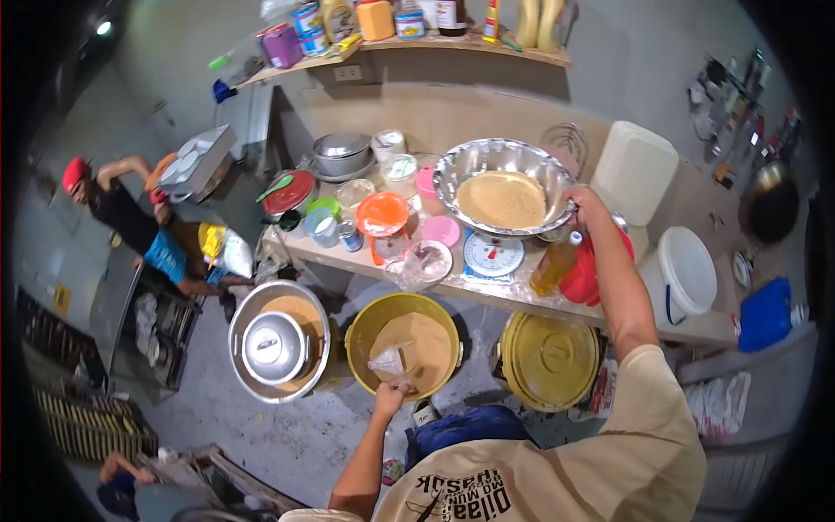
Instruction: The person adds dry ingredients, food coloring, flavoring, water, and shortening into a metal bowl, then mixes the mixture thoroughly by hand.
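Observation:
My left hand (pixel 392 398) is closed at the near rim of a yellow tub (pixel 355 348) on the floor. It grips a pale scoop (pixel 388 359) that rests over the light-brown powder inside; the handle is mostly hidden. On the table, my right hand (pixel 588 204) is closed on the right rim of a large metal bowl (pixel 448 174) holding similar powder. The bowl sits at or just behind a dial scale (pixel 493 254); whether it rests on it I cannot tell. A bottle of yellow liquid (pixel 554 264) stands below my right hand.
Left of the tub is a metal basin (pixel 239 348) with a lidded pot (pixel 273 348) in it. A lidded yellow tub (pixel 550 361) stands at right. Containers and an orange scale (pixel 381 214) crowd the table. A person (pixel 130 204) carries a tray (pixel 198 161) at left.

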`<move>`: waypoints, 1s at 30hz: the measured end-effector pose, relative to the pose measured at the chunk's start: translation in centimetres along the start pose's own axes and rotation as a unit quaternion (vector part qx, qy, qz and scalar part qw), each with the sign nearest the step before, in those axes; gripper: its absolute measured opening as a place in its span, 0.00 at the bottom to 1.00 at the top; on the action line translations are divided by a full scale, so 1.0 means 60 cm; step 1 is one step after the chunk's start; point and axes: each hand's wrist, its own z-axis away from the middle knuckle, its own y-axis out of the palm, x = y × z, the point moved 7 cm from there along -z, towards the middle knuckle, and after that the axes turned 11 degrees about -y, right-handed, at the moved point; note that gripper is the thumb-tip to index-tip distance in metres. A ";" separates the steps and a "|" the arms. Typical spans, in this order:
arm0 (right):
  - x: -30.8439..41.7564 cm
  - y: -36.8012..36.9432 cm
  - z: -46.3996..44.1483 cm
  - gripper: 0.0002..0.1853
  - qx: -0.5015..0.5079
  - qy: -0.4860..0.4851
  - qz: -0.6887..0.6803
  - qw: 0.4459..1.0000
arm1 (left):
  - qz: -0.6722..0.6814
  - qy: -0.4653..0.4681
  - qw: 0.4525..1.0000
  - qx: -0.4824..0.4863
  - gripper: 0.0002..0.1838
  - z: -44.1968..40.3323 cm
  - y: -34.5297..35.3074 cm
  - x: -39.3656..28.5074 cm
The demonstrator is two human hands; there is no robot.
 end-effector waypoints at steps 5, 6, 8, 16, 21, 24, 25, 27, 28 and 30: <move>-0.006 -0.031 -0.064 0.07 0.033 -0.067 -0.116 0.990 | 0.027 -0.069 0.997 -0.032 0.15 0.085 0.062 0.020; 0.019 -0.026 -0.014 0.10 0.056 -0.102 -0.092 0.989 | 0.030 -0.079 0.995 -0.051 0.15 0.108 0.078 0.007; 0.007 -0.043 0.005 0.22 0.120 -0.157 -0.193 0.961 | 0.066 -0.039 0.994 -0.078 0.14 0.146 0.111 -0.022; -0.046 0.102 0.237 0.24 0.218 -0.067 -0.058 0.972 | 0.523 0.101 0.846 -0.005 0.22 0.362 0.178 -0.243; -0.221 0.225 0.538 0.23 0.327 -0.055 0.040 0.943 | 0.687 0.089 0.685 -0.224 0.25 0.503 0.148 -0.144; -0.344 0.248 0.727 0.21 0.529 0.010 0.095 0.843 | 0.689 -0.068 0.579 -0.430 0.23 0.596 0.225 0.110; -0.364 0.242 0.824 0.22 0.554 0.069 0.082 0.825 | 0.717 -0.050 0.517 -0.465 0.23 0.682 0.244 0.127; -0.464 0.223 0.960 0.23 0.632 0.152 0.064 0.757 | 0.716 -0.019 0.426 -0.553 0.24 0.855 0.322 0.192; -0.482 0.200 1.041 0.23 0.674 0.170 0.095 0.713 | 0.686 -0.010 0.403 -0.606 0.25 0.932 0.368 0.233; -0.525 0.158 1.209 0.21 0.764 0.239 0.136 0.584 | 0.669 -0.025 0.321 -0.669 0.25 1.116 0.445 0.258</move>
